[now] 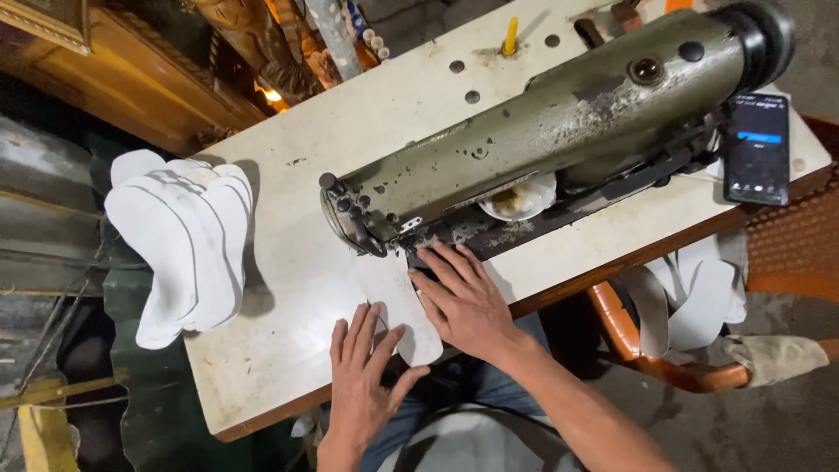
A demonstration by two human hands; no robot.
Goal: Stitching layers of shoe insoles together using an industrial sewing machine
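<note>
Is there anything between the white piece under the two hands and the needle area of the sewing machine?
Nothing visible. The white sole-shaped piece lies flat on the table, its far end reaching the sewing machine head. The left hand and right hand rest on it.

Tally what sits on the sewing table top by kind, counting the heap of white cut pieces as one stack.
Sewing machine: 1
White piece under both hands: 1
Stack of white cut pieces, overhanging the table's left edge: 1
Phone: 1
Yellow spool pin: 1
Total: 5
The left hand and right hand press flat on the white piece.
</note>
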